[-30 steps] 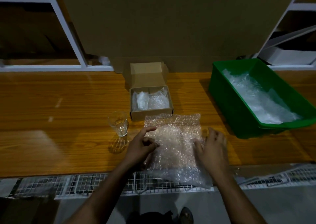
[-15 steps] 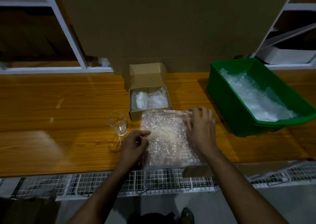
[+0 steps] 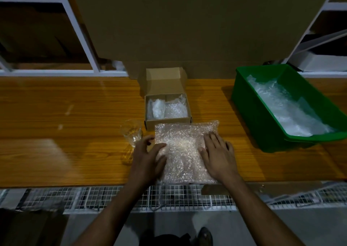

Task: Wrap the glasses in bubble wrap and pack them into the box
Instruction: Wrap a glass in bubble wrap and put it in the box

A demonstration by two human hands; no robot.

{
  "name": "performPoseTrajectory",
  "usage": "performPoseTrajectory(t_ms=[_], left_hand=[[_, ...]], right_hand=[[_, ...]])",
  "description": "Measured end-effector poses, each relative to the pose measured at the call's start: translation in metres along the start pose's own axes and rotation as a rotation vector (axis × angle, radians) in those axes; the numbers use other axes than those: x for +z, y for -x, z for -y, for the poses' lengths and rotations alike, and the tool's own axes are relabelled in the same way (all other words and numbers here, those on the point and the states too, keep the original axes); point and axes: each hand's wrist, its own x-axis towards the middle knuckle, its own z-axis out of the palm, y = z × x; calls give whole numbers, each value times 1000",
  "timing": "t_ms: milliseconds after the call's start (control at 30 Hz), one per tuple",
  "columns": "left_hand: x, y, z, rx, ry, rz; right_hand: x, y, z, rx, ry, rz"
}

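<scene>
Bubble wrap sheet point(image 3: 185, 152), left hand point(image 3: 148, 156), right hand point(image 3: 218, 154) flat atop

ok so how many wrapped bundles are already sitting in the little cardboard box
2. One wrapped bundle lies in the left part of the cardboard box, the other bundle beside it on the right. More could be hidden underneath them.

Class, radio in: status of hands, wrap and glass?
Left hand and right hand open, flat on bubble wrap sheet. Glass unwrapped, upright, left of sheet. Box open, nothing blocking.
</scene>
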Motion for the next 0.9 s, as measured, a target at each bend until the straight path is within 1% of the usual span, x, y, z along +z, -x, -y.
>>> performPoseTrajectory(t_ms=[33, 67, 133, 200, 233, 300, 367, 433, 467, 533, 567, 667, 700, 800, 867, 900], left_hand=[[-3, -2, 2, 118, -17, 29], [-7, -3, 5, 216, -16, 108], [-13, 1, 12, 345, -31, 338], [-14, 7, 20, 449, -163, 458], [-14, 10, 22, 475, -232, 478], [-12, 13, 24, 485, -283, 473], [-12, 14, 25, 470, -257, 455], [-11, 15, 27, 456, -212, 444], [-12, 15, 27, 439, -178, 441], [-13, 14, 27, 396, -96, 450], [-14, 13, 26, 375, -61, 452], [-19, 16, 22, 252, 81, 441], [-22, 17, 20, 190, 166, 427], [-30, 16, 5, 14, 480, 365], [-32, 11, -3, -145, 696, 299], [-31, 8, -5, -201, 745, 240]], right_hand=[[0, 1, -2, 2, 1, -7], [1, 3, -4, 4, 4, -15], [4, 7, -10, 18, -5, -32], [2, 13, -13, 32, -49, -75], [-2, 17, -14, 6, -75, -113], [-9, 30, -18, -143, -137, -134], [-14, 48, -24, -330, -216, -8], [-12, 65, -33, -433, -241, 122], [-8, 72, -38, -463, -241, 133], [1, 76, -48, -486, -290, 68], [2, 77, -52, -467, -350, 28], [-5, 72, -58, -289, -577, -23], [-11, 69, -58, -243, -620, -31], [-32, 62, -51, -196, -701, -42], [-42, 58, -46, -155, -792, -5], [-45, 55, -44, -128, -834, 29]])
